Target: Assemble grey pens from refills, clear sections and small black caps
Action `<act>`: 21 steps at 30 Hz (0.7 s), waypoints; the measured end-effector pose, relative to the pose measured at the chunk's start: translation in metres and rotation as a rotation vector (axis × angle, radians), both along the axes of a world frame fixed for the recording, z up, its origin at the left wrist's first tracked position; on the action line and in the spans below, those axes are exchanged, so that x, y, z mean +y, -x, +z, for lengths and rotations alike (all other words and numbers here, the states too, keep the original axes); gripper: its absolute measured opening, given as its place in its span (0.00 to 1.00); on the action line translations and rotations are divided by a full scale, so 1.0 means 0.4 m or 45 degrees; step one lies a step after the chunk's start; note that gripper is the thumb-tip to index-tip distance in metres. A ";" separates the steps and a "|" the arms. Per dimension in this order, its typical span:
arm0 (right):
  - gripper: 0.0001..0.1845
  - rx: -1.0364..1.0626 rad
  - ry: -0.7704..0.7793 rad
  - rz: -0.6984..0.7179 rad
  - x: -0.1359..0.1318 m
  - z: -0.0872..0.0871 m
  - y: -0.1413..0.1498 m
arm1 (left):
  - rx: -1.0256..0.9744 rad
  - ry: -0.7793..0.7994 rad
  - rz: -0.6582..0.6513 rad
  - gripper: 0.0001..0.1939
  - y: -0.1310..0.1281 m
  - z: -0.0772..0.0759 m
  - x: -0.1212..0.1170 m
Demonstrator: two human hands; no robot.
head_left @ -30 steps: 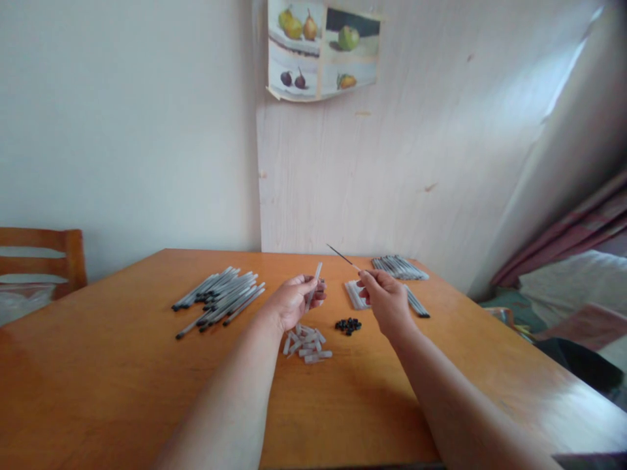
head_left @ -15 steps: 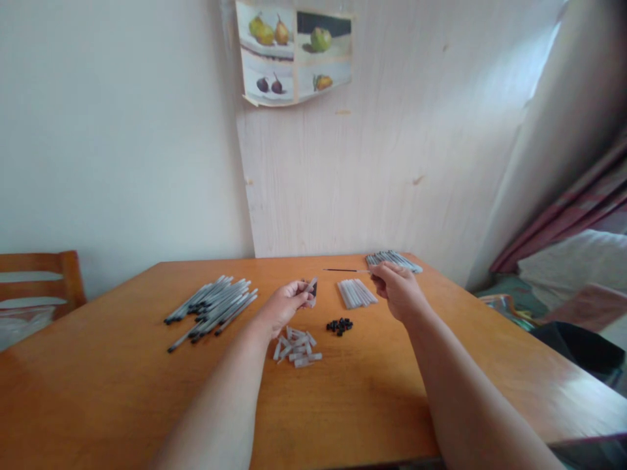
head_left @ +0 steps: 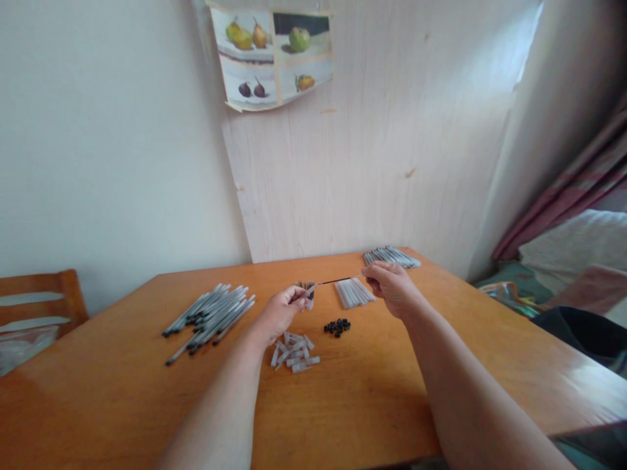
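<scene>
My left hand (head_left: 284, 312) is closed on a short whitish translucent pen part (head_left: 308, 290), perhaps a pen tube, pointing up and to the right. My right hand (head_left: 390, 285) pinches one end of a thin pen refill (head_left: 336, 281) with a dark ink section. The refill's tip reaches the end of the whitish part; whether it is inside cannot be made out. Just behind my left fingers are some dark slim pieces (head_left: 310, 295), partly hidden. Below my hands lie whitish pen caps (head_left: 295, 353) and small black plugs (head_left: 337, 327).
A pile of pens with black ends (head_left: 210, 320) lies on the left of the wooden table (head_left: 343, 405). White pen barrels (head_left: 353, 294) lie beside my right hand, and grey slim sticks (head_left: 392, 256) at the back right corner. A wooden chair (head_left: 39, 297) stands at left.
My right hand has brought the refill left and slightly down, so its tip now meets the whitish part in my left hand. The view has shifted slightly.
</scene>
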State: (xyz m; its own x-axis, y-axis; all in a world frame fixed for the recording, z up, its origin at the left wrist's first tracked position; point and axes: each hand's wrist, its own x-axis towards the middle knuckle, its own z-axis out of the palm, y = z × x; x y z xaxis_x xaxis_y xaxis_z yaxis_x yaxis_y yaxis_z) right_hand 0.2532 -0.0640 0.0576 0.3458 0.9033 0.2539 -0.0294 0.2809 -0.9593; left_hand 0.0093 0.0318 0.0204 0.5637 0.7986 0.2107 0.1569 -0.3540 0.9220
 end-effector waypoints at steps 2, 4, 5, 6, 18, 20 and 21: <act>0.15 -0.024 0.013 -0.005 0.001 -0.003 -0.002 | -0.007 0.006 -0.010 0.11 0.001 0.000 0.000; 0.15 -0.057 0.022 -0.013 0.002 -0.005 -0.003 | -0.004 0.002 -0.018 0.11 0.002 0.003 -0.003; 0.15 -0.072 0.023 -0.016 0.002 -0.005 -0.002 | 0.000 -0.003 -0.020 0.11 0.002 0.005 -0.005; 0.15 -0.082 0.025 -0.016 0.001 -0.005 -0.002 | 0.005 -0.009 -0.021 0.10 0.001 0.008 -0.007; 0.15 -0.113 -0.054 -0.180 0.014 -0.022 0.020 | 0.104 -0.005 -0.081 0.09 -0.012 0.004 -0.019; 0.15 -0.154 -0.061 -0.224 0.017 -0.027 0.037 | 0.105 0.064 -0.112 0.10 -0.012 0.003 -0.022; 0.15 -0.177 -0.065 -0.242 0.019 -0.029 0.046 | 0.103 0.103 -0.129 0.11 -0.011 0.004 -0.025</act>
State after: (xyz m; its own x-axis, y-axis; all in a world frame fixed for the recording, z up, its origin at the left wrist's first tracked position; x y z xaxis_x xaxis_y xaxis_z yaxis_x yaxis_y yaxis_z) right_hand 0.2349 -0.0564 0.0459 0.4674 0.8100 0.3542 0.1597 0.3167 -0.9350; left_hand 0.0139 0.0218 0.0221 0.6551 0.7491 0.0984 0.1990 -0.2967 0.9340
